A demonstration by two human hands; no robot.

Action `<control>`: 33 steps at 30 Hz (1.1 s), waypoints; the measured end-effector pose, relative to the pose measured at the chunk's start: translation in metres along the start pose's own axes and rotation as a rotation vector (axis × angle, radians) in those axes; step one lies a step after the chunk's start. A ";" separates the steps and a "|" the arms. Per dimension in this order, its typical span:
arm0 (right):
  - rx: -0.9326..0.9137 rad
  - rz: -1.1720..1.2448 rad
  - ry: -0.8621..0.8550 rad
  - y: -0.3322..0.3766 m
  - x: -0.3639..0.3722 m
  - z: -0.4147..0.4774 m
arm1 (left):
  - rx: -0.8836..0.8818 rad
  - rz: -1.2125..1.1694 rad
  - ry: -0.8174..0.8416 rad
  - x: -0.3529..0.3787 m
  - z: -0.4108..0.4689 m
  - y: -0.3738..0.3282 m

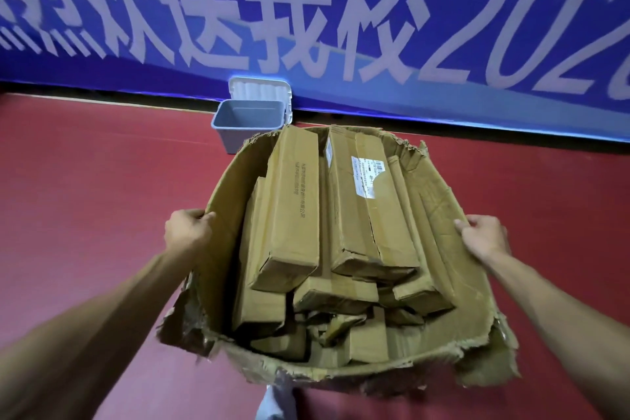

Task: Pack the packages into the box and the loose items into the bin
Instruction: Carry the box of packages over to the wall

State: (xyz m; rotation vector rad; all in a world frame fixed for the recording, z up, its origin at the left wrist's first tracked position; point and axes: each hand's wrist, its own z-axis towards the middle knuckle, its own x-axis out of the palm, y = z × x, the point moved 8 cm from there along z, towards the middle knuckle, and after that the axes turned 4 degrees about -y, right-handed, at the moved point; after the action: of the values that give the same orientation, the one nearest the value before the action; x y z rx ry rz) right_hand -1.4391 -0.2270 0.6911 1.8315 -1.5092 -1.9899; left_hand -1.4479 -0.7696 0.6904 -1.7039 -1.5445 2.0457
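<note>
**Torn box, heavy load: the rim is the weak point**

The fingers (204,215) of the left hand (189,232) curl over the box (225,201) rim at 9 o'clock. Those of the right hand (484,237) pinch the creased wall at 3 o'clock. Both hands are closed on cardboard, and neither reaches under the base.

The packages (293,201), long brown cartons, lie stacked inside the box. The upper ones slope up toward 12 o'clock, one with a white label (371,177), and smaller ones are jammed below at 6 o'clock.

The risk, as I judge it, is the rim itself. It is ragged all round, with a ripped corner (184,327) at 7 o'clock and another tear at 5 o'clock. A load this full pulls on just those edges. If the box is lifted or dragged by the walls alone, a wall could rip further or fold. The box would then tip and the sloping cartons slide out. (Whether the base rests on anything cannot be told from here.)

The grey bin (231,138) stands just beyond the box at 12 o'clock. Its white lid (259,90) is propped open behind it, and no loose items show in the part of its inside that is visible. Pushing the box forward could knock it.

Everything sits on a dark red floor (85,181). A blue banner (341,10) with large white characters fills the far side.
</note>
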 end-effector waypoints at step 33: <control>0.185 0.059 -0.066 0.400 0.266 0.703 | -0.057 0.007 0.152 0.424 0.658 -0.450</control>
State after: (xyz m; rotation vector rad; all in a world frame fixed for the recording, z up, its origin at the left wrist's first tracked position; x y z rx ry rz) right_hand -2.2871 -0.1765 0.6337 1.7764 -1.7999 -1.9628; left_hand -2.3470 -0.7085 0.6322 -1.8395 -1.5652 1.8431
